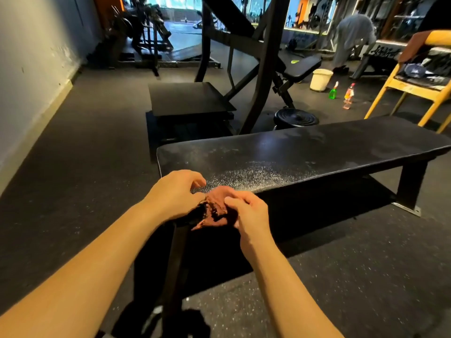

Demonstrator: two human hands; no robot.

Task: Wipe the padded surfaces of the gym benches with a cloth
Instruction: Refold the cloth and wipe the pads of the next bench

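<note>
Cloth [217, 209], reddish, bunched at near edge of bench [305, 147], beside sprayed droplets; right hand [249, 213] grip pinching it; left hand [178, 193] curled over its edge, grip not discernible; advised: fold flat, wipe wet patch lengthwise, overlapping passes.

Single head-worn cam, wide-angle (straight lines bow toward the frame edges). It looks forward and down from above the near end of the bench [292, 147]. Nearest the lens are both forearms, coming in from the bottom edge, with the left hand [174, 195] and right hand [249, 213] just below frame centre. The bench runs off right. The wall [29, 57] is at left, with the floor [97, 142] and rack [266, 69] further out.
</note>
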